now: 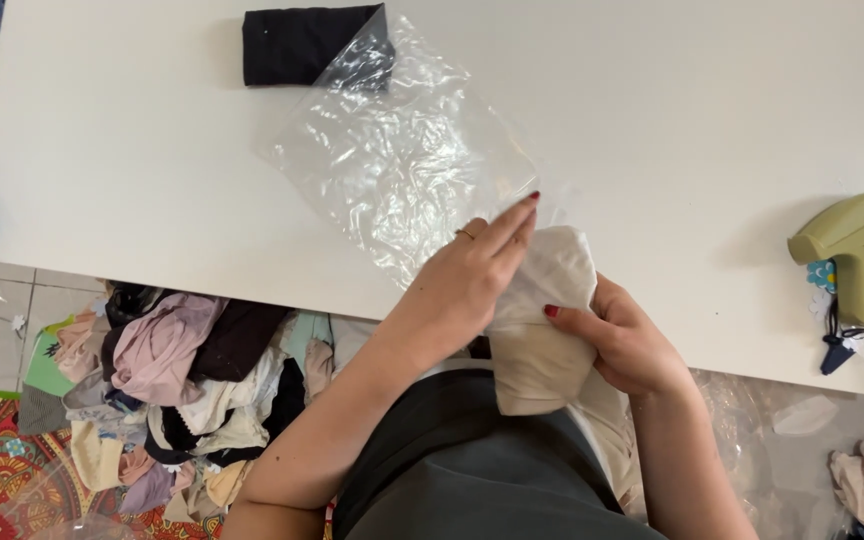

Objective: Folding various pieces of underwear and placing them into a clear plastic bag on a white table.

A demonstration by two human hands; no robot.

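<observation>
At the near edge of the white table point(132, 150), both hands grip a folded cream garment point(542, 320). The left hand point(467, 280) lies flat over its top with fingers stretched toward the mouth of a clear plastic bag point(402, 160), while the right hand point(627, 345) is closed round the fold from the right side, thumb on top. The garment sits half over the table edge, its lower part hanging toward the person's lap. The bag lies slack and crumpled, its far corner draped over a folded black cloth point(297, 45) at the far side of the table. The likeliest trouble, as I judge it: the thin film has nothing holding it down, so a push from the garment could slide or bunch the bag rather than open it. The fold could also loosen where it overhangs the edge, since only the hands keep it together. Should it slip, it would drop toward the heap of mixed clothes point(172, 390) on the floor at the near left. A green tagging gun point(857, 260) rests well apart at the right.
</observation>
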